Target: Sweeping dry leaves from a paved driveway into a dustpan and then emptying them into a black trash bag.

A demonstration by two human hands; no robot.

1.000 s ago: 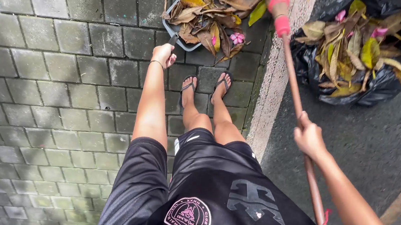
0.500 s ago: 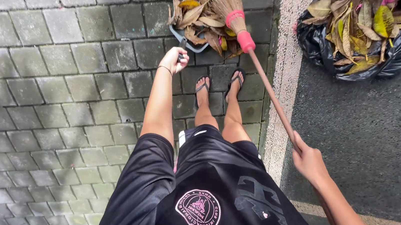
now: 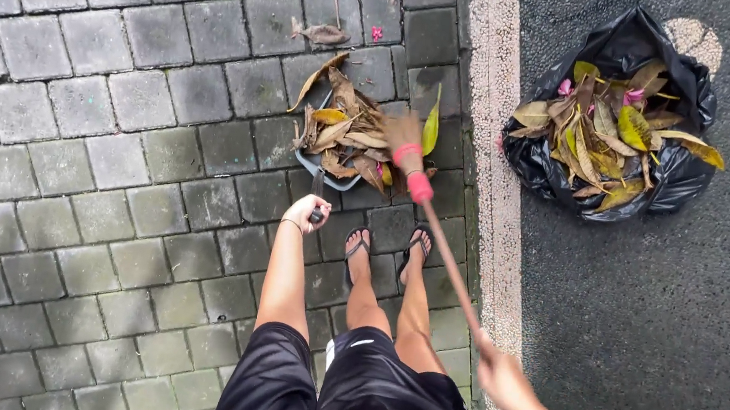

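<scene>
My left hand grips the dark handle of a grey dustpan that rests on the paving in front of my feet. Dry brown and yellow leaves are heaped in the pan. My right hand holds the brown stick of a broom near its lower part. The broom's straw head, bound with pink bands, lies on the leaves in the pan.
An open black rubbish bag full of leaves sits on the dark asphalt to the right, past a pale kerb strip. A single dead leaf lies on the grey paving stones beyond the pan.
The view has pulled back and tilted, so pan, bag and feet appear smaller and lower. The broom head swung left from beside the bag onto the leaves in the pan.
</scene>
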